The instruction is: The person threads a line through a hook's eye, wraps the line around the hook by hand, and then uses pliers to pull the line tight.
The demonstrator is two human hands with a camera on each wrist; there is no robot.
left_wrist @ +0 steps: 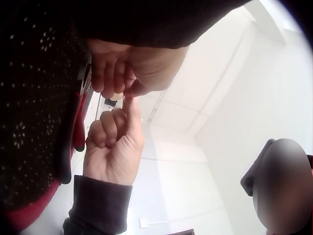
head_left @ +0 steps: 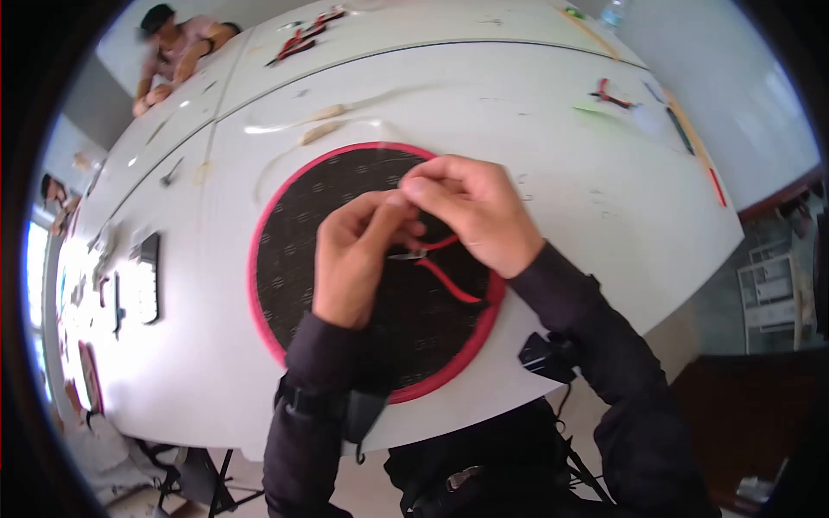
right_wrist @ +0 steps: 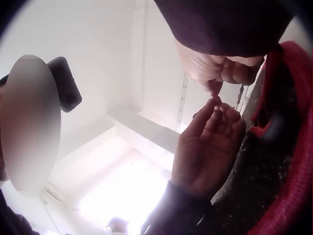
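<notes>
Red-rimmed mat (head_left: 285, 285) under left hand (head_left: 354, 259) and right hand (head_left: 471, 216), fingertips pinched together mid-mat.

White table (head_left: 553, 129) fills view.
- Far left corner: seated person (head_left: 177, 47) leaning over tabletop.
- Far edge: red-handled pliers (head_left: 302, 39).
- Far right corner: clear bottle (head_left: 611, 13).
- Right side: second red pliers (head_left: 611, 95), green scrap (head_left: 591, 110) just beside them.
- Right edge: thin orange-red strip (head_left: 713, 183).
- Centre, toward far side: two pale-handled tools (head_left: 321, 121) with trailing wire.
- Left side: dark flat rectangular device (head_left: 148, 278).
</notes>
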